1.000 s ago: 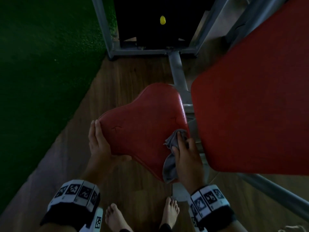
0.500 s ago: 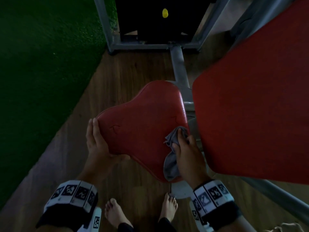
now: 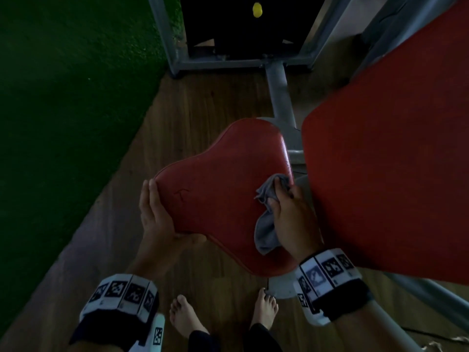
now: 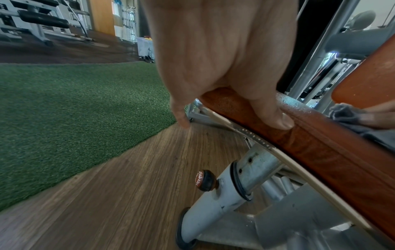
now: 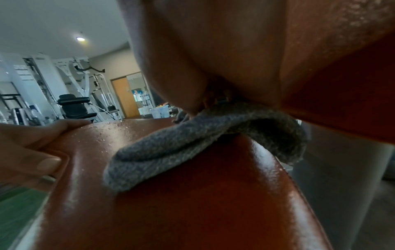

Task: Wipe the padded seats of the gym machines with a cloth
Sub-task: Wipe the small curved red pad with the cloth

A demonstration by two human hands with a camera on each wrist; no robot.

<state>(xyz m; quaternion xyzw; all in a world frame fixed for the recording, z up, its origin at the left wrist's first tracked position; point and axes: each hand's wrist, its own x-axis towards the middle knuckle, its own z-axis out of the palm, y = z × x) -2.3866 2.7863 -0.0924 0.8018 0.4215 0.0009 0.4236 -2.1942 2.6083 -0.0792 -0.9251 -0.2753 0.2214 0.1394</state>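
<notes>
A red padded seat (image 3: pixel 223 189) sits on a grey post, its top wet with droplets in the right wrist view. My left hand (image 3: pixel 157 214) grips the seat's left front edge, fingers on top and thumb on the side (image 4: pixel 278 118). My right hand (image 3: pixel 286 207) holds a crumpled grey cloth (image 3: pixel 266 224) and presses it on the seat's right side, close to the red backrest pad (image 3: pixel 393 161). The cloth (image 5: pixel 203 135) lies bunched on the glossy seat (image 5: pixel 192 203), partly draped over its right edge. The right fingertips are hidden under the palm and cloth.
Green turf (image 3: pixel 63 97) covers the floor at left, beside wood planks (image 3: pixel 203 110). The grey machine frame (image 3: pixel 279 97) and a black weight stack with a yellow pin (image 3: pixel 257 9) stand ahead. My bare feet (image 3: pixel 185 318) are below the seat. An adjuster knob (image 4: pixel 203 180) sticks out of the seat post.
My right hand has slid the cloth a little farther along the seat's right edge, away from me. The left hand keeps its hold on the left edge.
</notes>
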